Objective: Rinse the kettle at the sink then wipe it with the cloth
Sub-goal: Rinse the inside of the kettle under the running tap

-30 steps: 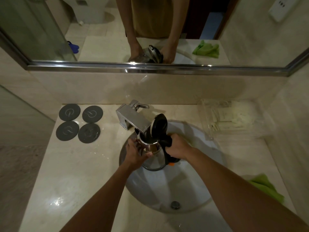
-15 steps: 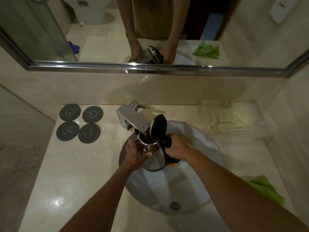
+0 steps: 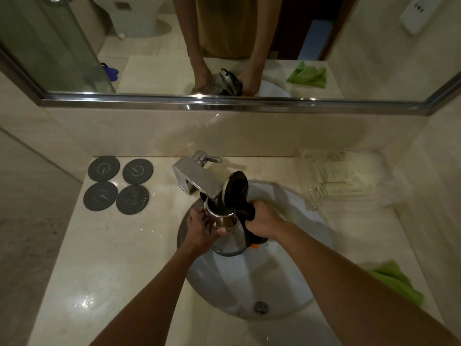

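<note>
Almost nothing has shifted since the earlier frame: you keep the kettle (image 3: 228, 233) in the same spot, held over the far-left part of the sink (image 3: 282, 290), with its open mouth right under the tap (image 3: 199, 179) spout.

Your right hand (image 3: 262, 222) is wrapped tight around the black handle on the kettle's right side. Your left hand (image 3: 202, 229) cups the steel body just below the rim, fingers (image 3: 199, 216) curled against the metal and thumb pressed to the near side.

You are holding a polished steel kettle with a dark base ring, a black handle and a small orange tab low on the right. Its black lid (image 3: 237, 187) stands flipped up, hinged on the handle side. The long axis runs roughly upright, tipped slightly away from you, and the spout points to the far left, toward the tap. Whether water is running, you cannot tell from here.

Your green cloth (image 3: 396, 283) lies crumpled at the counter's (image 3: 112, 258) right edge, partly behind your right forearm. Four grey coasters (image 3: 118, 184) sit at the far-left corner, and a clear tray (image 3: 331, 176) sits at the far right.
</note>
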